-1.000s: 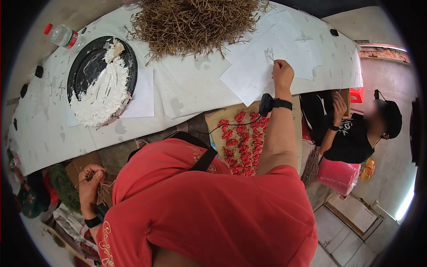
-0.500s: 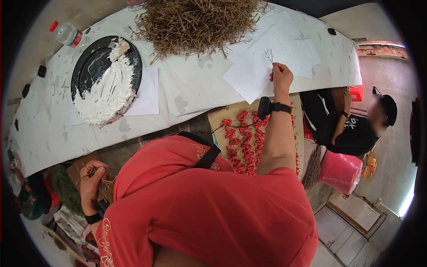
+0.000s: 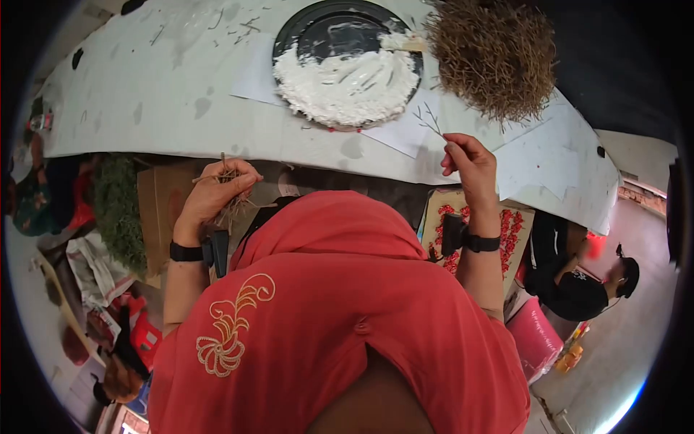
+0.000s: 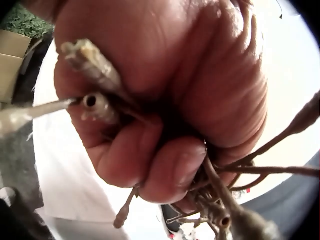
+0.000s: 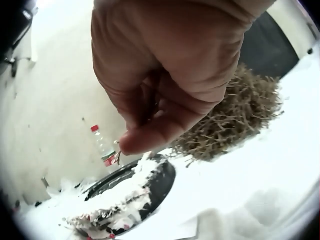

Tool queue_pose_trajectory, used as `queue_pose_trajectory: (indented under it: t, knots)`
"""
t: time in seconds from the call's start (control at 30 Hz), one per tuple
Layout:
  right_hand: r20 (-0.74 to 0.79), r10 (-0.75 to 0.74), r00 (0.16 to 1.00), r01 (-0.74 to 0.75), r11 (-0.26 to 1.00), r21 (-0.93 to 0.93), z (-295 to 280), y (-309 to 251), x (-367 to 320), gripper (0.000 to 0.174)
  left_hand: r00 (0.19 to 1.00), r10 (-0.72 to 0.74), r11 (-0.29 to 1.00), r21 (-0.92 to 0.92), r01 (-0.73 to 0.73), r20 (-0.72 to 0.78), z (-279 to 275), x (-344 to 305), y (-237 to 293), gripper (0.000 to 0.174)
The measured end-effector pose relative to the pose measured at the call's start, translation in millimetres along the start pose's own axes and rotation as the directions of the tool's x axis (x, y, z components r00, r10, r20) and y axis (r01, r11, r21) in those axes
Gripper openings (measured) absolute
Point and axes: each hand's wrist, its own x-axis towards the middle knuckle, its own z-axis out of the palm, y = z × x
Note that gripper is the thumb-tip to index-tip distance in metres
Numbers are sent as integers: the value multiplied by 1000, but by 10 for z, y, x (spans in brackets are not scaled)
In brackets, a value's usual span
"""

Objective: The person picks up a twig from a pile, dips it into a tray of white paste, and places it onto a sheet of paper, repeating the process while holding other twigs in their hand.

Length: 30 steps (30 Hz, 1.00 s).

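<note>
In the head view the left hand (image 3: 217, 192) grips a bunch of thin brown twigs (image 3: 235, 206) in front of the body; the left wrist view shows its fingers curled round several stems (image 4: 215, 185). The right hand (image 3: 471, 170) pinches one small forked twig (image 3: 431, 121) between thumb and fingertips, its branches pointing up beside the plate. A round black plate (image 3: 289, 45) with thick white paste (image 3: 347, 87) lies on the table, left of that twig. Behind and right of it is a big heap of brown twigs (image 3: 495, 58).
White paper sheets (image 3: 538, 163) lie on the covered table (image 3: 173, 123). Below its edge, a board with red berry clusters (image 3: 512, 231) is partly behind the right wrist. A cardboard box (image 3: 163, 210) and greenery (image 3: 119, 213) are at left. A person in black (image 3: 578, 293) is at right.
The head view has turned toward the right hand's left side. The right hand and its twig have moved from the papers to near the plate; the left hand has come closer, still gripping its bunch.
</note>
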Motion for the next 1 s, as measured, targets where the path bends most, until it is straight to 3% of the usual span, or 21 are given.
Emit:
queue_pose_trajectory:
  t: [0.13, 0.27, 0.37, 0.4, 0.5, 0.53, 0.63, 0.77, 0.9, 1.0]
  knots:
    - [-54, -148, 988, 145, 988, -55, 672, -149, 101, 17, 996, 71, 994, -84, -75, -45, -472, -121, -179, 12]
    - [-98, -278, 956, 243, 930, -277, 1130, -187, 186, 14, 988, 93, 986, -123, -109, -126, -891, -247, -318, 12]
    - [-28, -471, 882, 358, 707, -610, 1368, -196, 199, 12, 985, 97, 983, -143, -117, -141, -1134, -273, -384, 11]
    - [-29, -466, 884, 351, 704, -617, 1414, -175, 205, 12, 986, 102, 981, -150, -121, -131, -1203, -277, -399, 11]
    - [3, -573, 820, 358, 508, -784, 1506, -89, 225, 11, 990, 89, 981, -162, -105, -105, -1337, -256, -404, 11]
    - [1, -567, 824, 351, 509, -786, 1531, -74, 222, 11, 992, 78, 983, -161, -93, -96, -1360, -236, -395, 10]
    - [153, -599, 786, 365, 249, -897, 1560, 0, 201, 11, 995, 54, 987, -146, -66, -85, -1375, -167, -363, 11]
    - [84, -563, 822, 313, 323, -893, 1595, -81, 163, 10, 995, 39, 992, -115, -49, -91, -1263, -145, -296, 12]
    - [-13, -605, 796, 329, 451, -830, 1621, -274, 74, 9, 996, 47, 993, -103, -54, -69, -1237, -81, -214, 12]
    - [19, -591, 806, 359, 465, -809, 1619, -82, 98, 11, 996, 40, 994, -100, -48, -76, -1260, -30, -181, 12]
